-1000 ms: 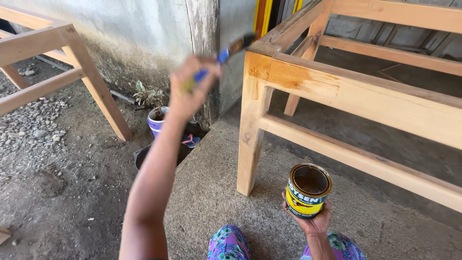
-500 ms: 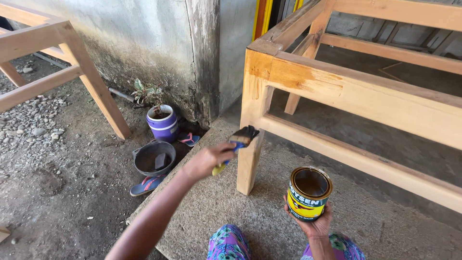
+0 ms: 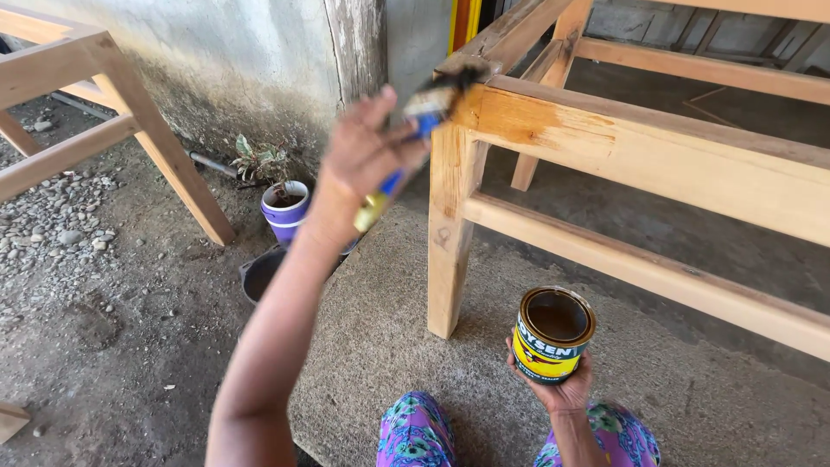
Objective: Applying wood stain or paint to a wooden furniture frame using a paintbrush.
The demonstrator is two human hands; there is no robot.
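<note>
The left hand (image 3: pixel 367 156) is raised at 11 o'clock, forearm extended upward, its grip closed on a paintbrush (image 3: pixel 413 125) with a blue and yellow handle. The bristles touch the top corner of the wooden frame (image 3: pixel 622 164). At 5 o'clock, the right hand (image 3: pixel 560 391) cups an open yellow can (image 3: pixel 552 335) from below, held upright.
</note>
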